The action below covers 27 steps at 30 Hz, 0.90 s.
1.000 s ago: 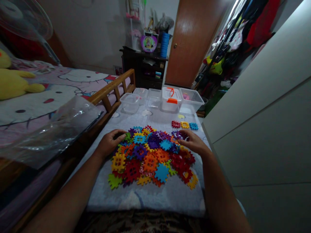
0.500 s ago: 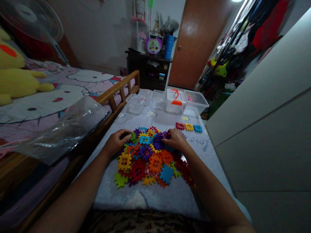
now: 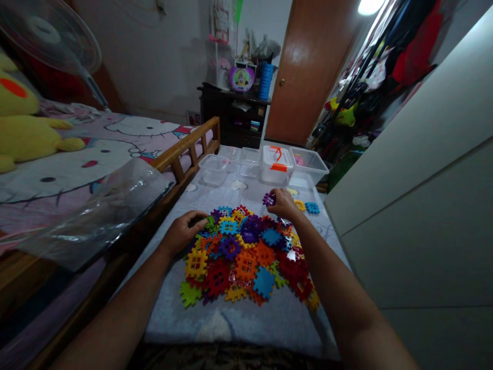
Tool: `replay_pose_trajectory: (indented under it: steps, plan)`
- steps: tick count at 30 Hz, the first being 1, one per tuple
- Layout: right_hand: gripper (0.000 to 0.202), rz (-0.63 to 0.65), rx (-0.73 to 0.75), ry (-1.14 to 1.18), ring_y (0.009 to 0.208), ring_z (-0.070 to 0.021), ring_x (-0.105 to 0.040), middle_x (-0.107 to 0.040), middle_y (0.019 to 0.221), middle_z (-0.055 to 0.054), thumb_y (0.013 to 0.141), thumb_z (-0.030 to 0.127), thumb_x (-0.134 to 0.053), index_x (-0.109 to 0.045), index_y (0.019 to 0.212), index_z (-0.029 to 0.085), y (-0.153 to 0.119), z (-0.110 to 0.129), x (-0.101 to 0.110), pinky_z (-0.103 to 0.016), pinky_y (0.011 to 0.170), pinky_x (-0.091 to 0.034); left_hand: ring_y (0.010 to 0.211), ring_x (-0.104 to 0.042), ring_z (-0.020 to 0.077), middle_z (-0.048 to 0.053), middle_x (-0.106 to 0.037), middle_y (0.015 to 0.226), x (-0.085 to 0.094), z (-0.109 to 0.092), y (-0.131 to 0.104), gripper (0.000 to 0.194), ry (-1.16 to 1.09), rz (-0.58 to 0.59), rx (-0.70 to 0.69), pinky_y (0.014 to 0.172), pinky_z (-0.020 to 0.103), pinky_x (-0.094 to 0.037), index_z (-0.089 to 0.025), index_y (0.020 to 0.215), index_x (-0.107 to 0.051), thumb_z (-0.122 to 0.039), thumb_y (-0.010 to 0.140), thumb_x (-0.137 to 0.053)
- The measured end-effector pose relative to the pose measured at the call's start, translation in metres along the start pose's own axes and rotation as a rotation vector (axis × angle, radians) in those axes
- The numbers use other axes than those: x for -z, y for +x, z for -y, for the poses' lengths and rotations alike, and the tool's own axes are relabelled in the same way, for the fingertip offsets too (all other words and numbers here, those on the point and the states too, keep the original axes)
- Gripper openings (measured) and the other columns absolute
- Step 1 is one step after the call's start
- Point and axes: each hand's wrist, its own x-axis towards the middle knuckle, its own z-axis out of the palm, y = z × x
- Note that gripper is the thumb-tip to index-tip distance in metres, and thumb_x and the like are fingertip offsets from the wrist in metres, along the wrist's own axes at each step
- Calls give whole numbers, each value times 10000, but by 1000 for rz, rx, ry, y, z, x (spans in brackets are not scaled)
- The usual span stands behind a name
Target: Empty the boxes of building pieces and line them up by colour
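A heap of colourful toothed plastic pieces lies on the cloth-covered table (image 3: 173,324). Above its back right side, my right hand (image 3: 284,204) pinches a purple piece (image 3: 268,199). My left hand (image 3: 185,231) rests at the left edge of the heap, thumb and fingers curled at a green piece (image 3: 210,224). Beyond my right hand, a yellow piece (image 3: 299,205) and a blue piece (image 3: 312,208) lie in a row. Nearer in the heap are an orange piece (image 3: 245,264) and a blue square (image 3: 264,282).
Clear plastic containers (image 3: 213,169) stand along the far end, one with a lid and orange clips (image 3: 276,164). A wooden bed rail (image 3: 188,146) and a plastic bag (image 3: 103,205) are at the left. A white cabinet (image 3: 416,195) borders the right side.
My right hand has lifted from the heap with the purple piece and moved away from me, now hiding the red piece in the row. My left hand has stayed nearly still.
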Motion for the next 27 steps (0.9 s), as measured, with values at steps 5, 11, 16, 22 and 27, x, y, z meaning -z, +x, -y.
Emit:
replay_pose_trajectory:
  steps: [5,11,16,22,27]
  plan:
    - [512,165,46,-142,1123,-320,-566,-588,1250,-165,747,269,-744,-629,1239,181,25,-2,-10,-392,914,-470,1034,-684,297,94,-746,1072,0,3,0,484,4,7,-3,986,412,-496,-184,999,-723,-602,796,-587]
    - [564,226,83,-148,1157,-335,-575,-609,1277,-158,681,292,-837,-668,1210,190,35,-8,-10,-390,939,-478,1041,-678,297,96,-743,1094,0,4,0,483,11,6,3,1007,417,-484,-186,1010,-722,-602,804,-588]
    - [616,201,85,-139,1200,-284,-580,-593,1350,-148,802,381,-766,-589,1354,173,46,-29,10,-332,996,-452,1016,-680,291,89,-751,1055,0,2,1,481,-5,7,4,986,407,-499,-188,986,-725,-608,788,-600]
    - [626,247,130,-184,1198,-299,-581,-616,1334,-125,752,399,-796,-621,1320,201,44,-23,-1,-339,986,-451,1032,-681,288,88,-746,1078,-2,10,2,477,-6,3,-1,995,405,-494,-191,1003,-723,-604,796,-603]
    - [494,277,163,-225,1150,-311,-590,-644,1248,-130,712,341,-793,-689,1175,203,40,-11,-15,-342,921,-463,1039,-681,286,85,-745,1084,-1,13,1,480,10,4,-15,994,401,-496,-194,1016,-725,-606,806,-596]
